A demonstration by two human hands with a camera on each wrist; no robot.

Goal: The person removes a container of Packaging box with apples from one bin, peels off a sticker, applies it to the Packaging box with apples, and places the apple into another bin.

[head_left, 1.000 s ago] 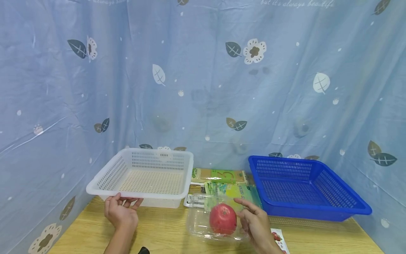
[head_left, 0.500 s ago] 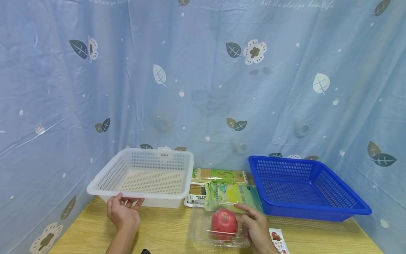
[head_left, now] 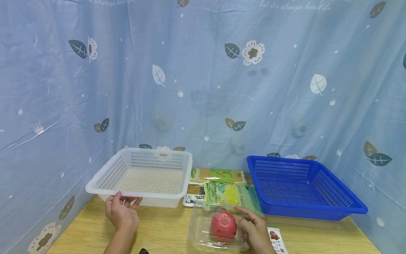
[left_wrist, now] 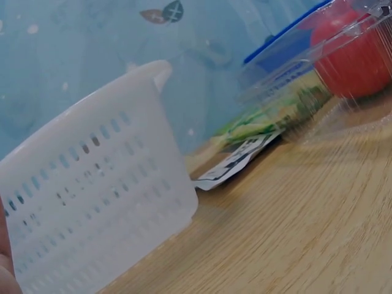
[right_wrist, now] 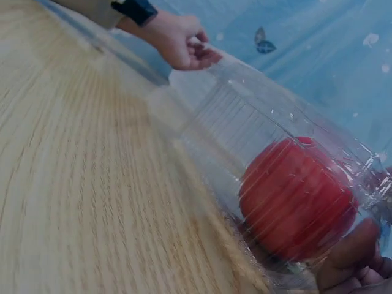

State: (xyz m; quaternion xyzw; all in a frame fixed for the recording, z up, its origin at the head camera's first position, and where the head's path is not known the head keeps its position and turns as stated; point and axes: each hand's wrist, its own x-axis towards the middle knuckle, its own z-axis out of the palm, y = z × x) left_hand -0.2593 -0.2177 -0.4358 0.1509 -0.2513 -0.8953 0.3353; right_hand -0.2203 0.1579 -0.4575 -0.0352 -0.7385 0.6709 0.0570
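My left hand (head_left: 123,213) grips the front rim of a white plastic basket (head_left: 136,194), thumb over the edge and fingers underneath. In the left wrist view the basket's slotted wall (left_wrist: 110,184) stands tilted, with a sliver of hand at the left edge. My right hand (head_left: 256,227) holds the right side of a clear plastic box (head_left: 200,229), close over the table. A round red fruit (head_left: 223,225) sits inside the box. The right wrist view shows the fruit (right_wrist: 297,199) through the clear wall, beside curled fingers (right_wrist: 352,257).
A blue basket (head_left: 312,210) stands at the right. Flat packets lie between the two baskets: a green and yellow one (head_left: 233,194), a brown and green one (head_left: 219,175) and a white-edged one (head_left: 193,193). A small printed card (head_left: 277,240) lies right of my right hand. A patterned curtain (head_left: 203,88) hangs behind.
The right hand has brought the clear box with the red fruit slightly nearer to me, uncovering more of the packets behind. My left hand keeps its hold on the white basket.
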